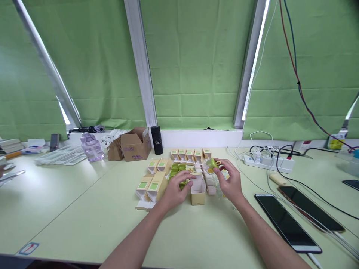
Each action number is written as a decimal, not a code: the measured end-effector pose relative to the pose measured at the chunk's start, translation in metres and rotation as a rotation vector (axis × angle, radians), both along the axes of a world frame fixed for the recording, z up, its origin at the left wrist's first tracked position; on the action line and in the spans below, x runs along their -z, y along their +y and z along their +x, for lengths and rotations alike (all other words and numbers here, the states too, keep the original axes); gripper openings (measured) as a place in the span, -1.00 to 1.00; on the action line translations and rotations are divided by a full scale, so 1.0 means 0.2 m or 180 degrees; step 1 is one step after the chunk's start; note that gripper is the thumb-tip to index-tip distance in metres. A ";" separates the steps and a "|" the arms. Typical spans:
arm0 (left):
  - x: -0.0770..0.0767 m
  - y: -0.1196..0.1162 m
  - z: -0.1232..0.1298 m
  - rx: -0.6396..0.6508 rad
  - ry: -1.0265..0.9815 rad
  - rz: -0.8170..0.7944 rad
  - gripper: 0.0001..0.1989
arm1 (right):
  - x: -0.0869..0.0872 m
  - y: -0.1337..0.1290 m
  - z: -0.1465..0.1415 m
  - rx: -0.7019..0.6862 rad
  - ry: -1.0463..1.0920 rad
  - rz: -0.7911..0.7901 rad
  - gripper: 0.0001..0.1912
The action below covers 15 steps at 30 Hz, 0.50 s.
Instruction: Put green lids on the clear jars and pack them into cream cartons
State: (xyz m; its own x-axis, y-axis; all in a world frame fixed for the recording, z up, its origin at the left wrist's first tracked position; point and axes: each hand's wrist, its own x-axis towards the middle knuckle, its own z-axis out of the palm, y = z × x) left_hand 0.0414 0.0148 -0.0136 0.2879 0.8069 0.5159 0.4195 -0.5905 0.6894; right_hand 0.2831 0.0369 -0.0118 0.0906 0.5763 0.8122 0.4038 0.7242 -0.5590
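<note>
An open cream box (198, 198) stands on the table with its white inside showing. My left hand (177, 189) is at the box's left edge, its fingers curved around the upper rim. Up and to the right of the box, my right hand (230, 180) pinches a small clear container with a green top (211, 165). Behind my left hand lie green square pieces (174, 170). Pale pinkish pieces (211, 190) form a column right of the box. More cream boxes with green labels (157, 184) stand at the left, and others (190, 155) form a row behind.
A black bottle (156, 140), a cardboard box (136, 145) and a purple bottle (92, 148) stand at the back. Two phones (287, 220) (311, 208), cables and a power strip (268, 163) lie at the right. White trays (63, 155) lie at the left.
</note>
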 end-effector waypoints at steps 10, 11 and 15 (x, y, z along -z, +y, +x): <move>0.01 0.04 -0.01 0.0095 -0.0416 -0.0488 -0.56 | 0.00 -0.03 -0.03 -0.0311 0.0026 -0.0077 -0.72; 0.02 0.04 -0.01 0.0106 -0.0448 -0.0522 -0.55 | 0.00 -0.04 -0.03 -0.0352 0.0019 -0.0101 -0.72; 0.02 0.04 -0.01 0.0115 -0.0506 -0.0590 -0.47 | -0.01 -0.07 -0.07 -0.0530 -0.0039 -0.0142 -0.72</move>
State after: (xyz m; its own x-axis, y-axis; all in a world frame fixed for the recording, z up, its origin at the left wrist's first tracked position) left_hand 0.0397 0.0229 -0.0182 0.2452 0.8826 0.4011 0.2781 -0.4604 0.8430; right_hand 0.2699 0.0222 -0.0102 -0.0189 0.6181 0.7859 0.2873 0.7562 -0.5879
